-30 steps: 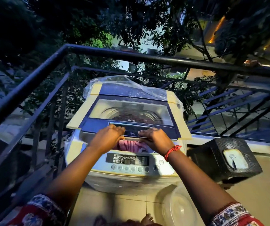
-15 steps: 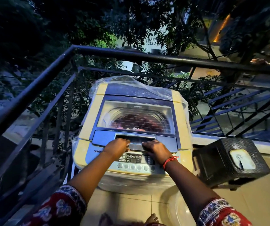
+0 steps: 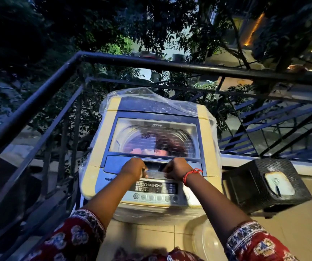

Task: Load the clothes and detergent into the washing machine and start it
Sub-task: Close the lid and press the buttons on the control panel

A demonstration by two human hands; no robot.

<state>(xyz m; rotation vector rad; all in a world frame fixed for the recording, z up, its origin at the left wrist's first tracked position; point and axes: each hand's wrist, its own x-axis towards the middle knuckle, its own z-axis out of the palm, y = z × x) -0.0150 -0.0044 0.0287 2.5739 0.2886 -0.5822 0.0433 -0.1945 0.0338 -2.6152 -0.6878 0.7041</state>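
Note:
A yellow and blue top-loading washing machine stands in the balcony corner, partly wrapped in clear plastic. Its glass lid lies flat and closed, with pink and dark red clothes showing through it. My left hand and my right hand both rest with curled fingers on the lid's front handle. Just below them is the control panel with its display and a row of round buttons. No detergent is in view.
A black metal railing runs behind and to the left of the machine. A dark woven stool with a small white dish on top stands at the right. A clear plastic tub sits on the tiled floor by my right arm.
The lid came down from half-raised to flat and closed, with both hands following on its front edge. The control panel, hidden before, now shows below my hands.

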